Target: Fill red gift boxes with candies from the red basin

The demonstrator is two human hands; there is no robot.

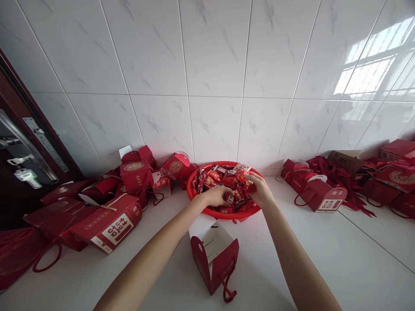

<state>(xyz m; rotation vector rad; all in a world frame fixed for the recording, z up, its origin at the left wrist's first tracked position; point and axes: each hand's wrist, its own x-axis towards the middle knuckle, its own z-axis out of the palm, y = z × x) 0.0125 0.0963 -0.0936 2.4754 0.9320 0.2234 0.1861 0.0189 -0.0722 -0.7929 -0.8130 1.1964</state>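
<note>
A red plastic basin (207, 211) full of wrapped candies (238, 195) stands against the tiled wall. My left hand (218, 195) reaches into it from the left, fingers curled round a small wrapped candy (230, 198) with a pale label. On the basin's right side my right hand (262, 191) pinches a shiny red candy packet (246, 183) between thumb and fingers. In front of the basin, below my forearms, sits an open red gift box (215, 263) with a white inside. Its flaps are up, and a red cord handle (228, 293) hangs at its right. The box's inner floor shows no candies.
Closed red gift boxes (108, 220) are heaped on the left, near a dark door (19, 142) with keys in its lock. More boxes (324, 195) and red ribbons (353, 196) lie along the wall on the right. Everything stands on a white surface (324, 255).
</note>
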